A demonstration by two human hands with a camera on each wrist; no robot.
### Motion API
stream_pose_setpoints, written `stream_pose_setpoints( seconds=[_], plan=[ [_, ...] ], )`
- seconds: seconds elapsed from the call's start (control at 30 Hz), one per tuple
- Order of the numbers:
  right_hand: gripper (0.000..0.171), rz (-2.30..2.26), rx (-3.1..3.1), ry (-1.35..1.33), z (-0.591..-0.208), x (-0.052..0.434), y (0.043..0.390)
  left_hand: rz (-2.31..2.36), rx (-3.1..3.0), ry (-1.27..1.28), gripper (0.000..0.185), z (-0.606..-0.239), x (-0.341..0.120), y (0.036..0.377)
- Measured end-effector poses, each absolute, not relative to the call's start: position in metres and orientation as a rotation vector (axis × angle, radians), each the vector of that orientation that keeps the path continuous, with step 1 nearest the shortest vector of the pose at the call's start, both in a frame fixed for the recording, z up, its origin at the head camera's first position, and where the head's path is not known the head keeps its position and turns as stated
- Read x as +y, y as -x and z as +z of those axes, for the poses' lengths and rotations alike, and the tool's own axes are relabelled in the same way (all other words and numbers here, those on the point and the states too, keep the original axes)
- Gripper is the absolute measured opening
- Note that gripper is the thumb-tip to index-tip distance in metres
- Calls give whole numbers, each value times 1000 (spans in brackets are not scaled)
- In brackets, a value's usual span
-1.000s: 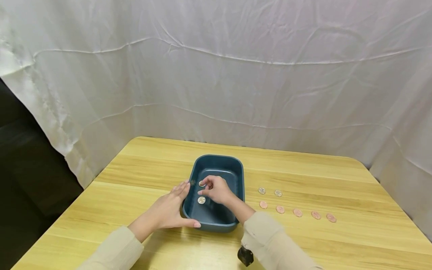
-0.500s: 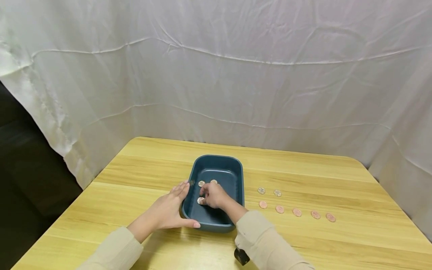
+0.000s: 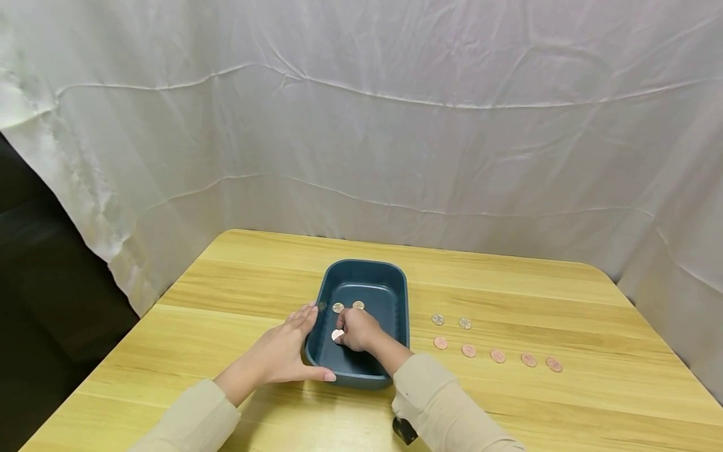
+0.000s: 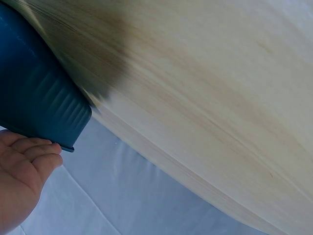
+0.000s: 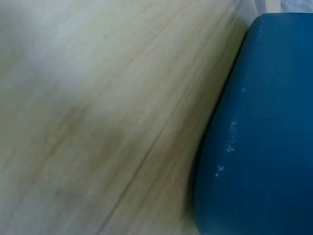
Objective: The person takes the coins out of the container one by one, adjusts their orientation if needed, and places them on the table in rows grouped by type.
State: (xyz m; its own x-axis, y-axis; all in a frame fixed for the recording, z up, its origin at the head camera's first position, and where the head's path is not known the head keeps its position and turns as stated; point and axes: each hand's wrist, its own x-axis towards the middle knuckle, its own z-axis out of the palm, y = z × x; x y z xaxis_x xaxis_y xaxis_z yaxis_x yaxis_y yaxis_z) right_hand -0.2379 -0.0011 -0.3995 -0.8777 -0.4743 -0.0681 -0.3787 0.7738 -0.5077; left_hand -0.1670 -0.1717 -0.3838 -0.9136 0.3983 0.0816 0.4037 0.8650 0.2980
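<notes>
Head view: blue tray [image 3: 367,270] holds three coins [image 3: 358,305]; left hand [image 3: 282,353] spread against it; right hand [image 3: 359,329], grip unclear, has moved to the eight-o'clock coin [image 3: 336,333].

Work surface: table [image 3: 226,307], finished in light yellow wood grain, far corners rounded. Dark blue dish [image 3: 361,381] set down slightly left of middle, long sides run front to back. To its right, two rows are laid out, spaced apart: two silvery coins [image 3: 438,319] behind, five copper-coloured coins [image 3: 498,356] in front, angled slightly nearer rightward.
</notes>
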Motion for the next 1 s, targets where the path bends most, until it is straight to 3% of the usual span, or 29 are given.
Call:
stream_pose_setpoints(
  seconds=[1.0],
  plan=[
    [15, -1171, 2674, 612, -382, 17, 230, -488, -3014, 641, 116, -383, -172, 167]
  ],
)
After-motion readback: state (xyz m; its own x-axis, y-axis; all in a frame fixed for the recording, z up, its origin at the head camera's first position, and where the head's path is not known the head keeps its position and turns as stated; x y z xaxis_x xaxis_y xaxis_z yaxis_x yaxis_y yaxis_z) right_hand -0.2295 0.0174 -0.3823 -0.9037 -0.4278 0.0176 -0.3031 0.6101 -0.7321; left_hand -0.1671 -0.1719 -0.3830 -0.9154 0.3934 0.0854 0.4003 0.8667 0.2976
